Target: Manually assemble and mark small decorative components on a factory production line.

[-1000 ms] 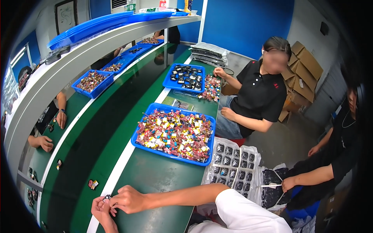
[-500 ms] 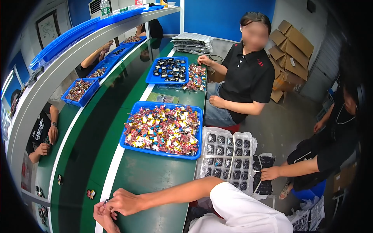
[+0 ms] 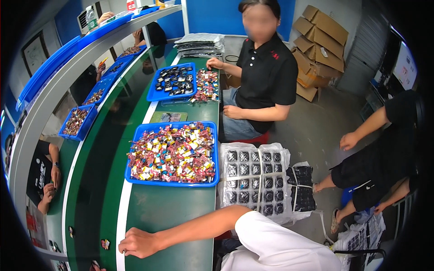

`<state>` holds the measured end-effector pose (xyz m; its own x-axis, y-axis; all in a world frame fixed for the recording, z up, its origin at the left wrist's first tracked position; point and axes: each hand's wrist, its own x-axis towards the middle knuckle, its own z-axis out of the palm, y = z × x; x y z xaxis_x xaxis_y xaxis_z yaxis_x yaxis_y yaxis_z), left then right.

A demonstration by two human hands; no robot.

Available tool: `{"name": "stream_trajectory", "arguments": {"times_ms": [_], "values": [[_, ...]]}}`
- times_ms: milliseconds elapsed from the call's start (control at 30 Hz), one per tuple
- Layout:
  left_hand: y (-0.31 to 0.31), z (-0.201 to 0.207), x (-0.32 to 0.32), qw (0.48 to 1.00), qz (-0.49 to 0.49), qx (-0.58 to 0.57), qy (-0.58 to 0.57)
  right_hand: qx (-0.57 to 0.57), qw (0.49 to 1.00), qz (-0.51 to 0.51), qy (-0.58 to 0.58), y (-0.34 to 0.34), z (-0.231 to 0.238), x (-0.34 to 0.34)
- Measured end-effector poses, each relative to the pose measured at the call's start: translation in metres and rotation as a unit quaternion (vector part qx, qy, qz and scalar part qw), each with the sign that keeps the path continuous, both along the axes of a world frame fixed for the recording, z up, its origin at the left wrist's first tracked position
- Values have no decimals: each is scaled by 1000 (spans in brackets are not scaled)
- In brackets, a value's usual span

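Note:
My right arm, in a white sleeve, reaches across the green table from the lower right. My right hand [image 3: 140, 243] is closed over the white strip along the belt's edge. Its fingers are curled together; anything in them is too small to make out. At the bottom edge a small dark and reddish part [image 3: 95, 264] shows on the belt side, with what looks like a sliver of my left hand [image 3: 102, 269] beside it. Most of that hand is cut off. A small part with red, yellow and white pieces [image 3: 105, 244] lies on the green belt [image 3: 90, 217] left of my right hand.
A blue tray [image 3: 172, 184] heaped with small wired parts stands ahead. Beyond are another blue tray [image 3: 151, 97] of black parts and a seated co-worker [image 3: 266, 81]. Packed clear trays [image 3: 255, 180] sit right of the table. Another person [image 3: 379, 144] stands at right; a shelf frame [image 3: 49, 86] curves along the left.
My hands, together before, are now apart; the left has dropped almost out of view. The view has shifted rightward. The standing person's hand has left the packed trays.

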<state>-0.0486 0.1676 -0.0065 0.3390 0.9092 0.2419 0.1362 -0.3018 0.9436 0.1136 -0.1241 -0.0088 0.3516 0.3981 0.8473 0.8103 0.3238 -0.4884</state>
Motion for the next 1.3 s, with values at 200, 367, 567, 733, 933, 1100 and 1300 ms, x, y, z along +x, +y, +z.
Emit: {"name": "stream_trajectory", "arguments": {"times_ms": [200,367,567,733,933,1100,1300], "values": [[-14,12,-7,974,125,70,176,-20,1000,-5,-5,0,-4,7],[29,4,-37,861,182,321,349,-45,998,-43,-24,-2,4,4],[-22,39,14,985,-7,26,170,-68,997,-35,20,-1,7,3],[-36,38,46,970,-130,8,204,-82,995,-45,38,-5,9,4],[-18,26,56,948,-183,-8,262,-88,995,-14,52,2,1,6],[42,-15,62,919,-291,155,215,-71,996,7,61,6,-4,8],[37,3,64,857,-333,226,322,-98,991,2,87,-4,-5,5]]}}
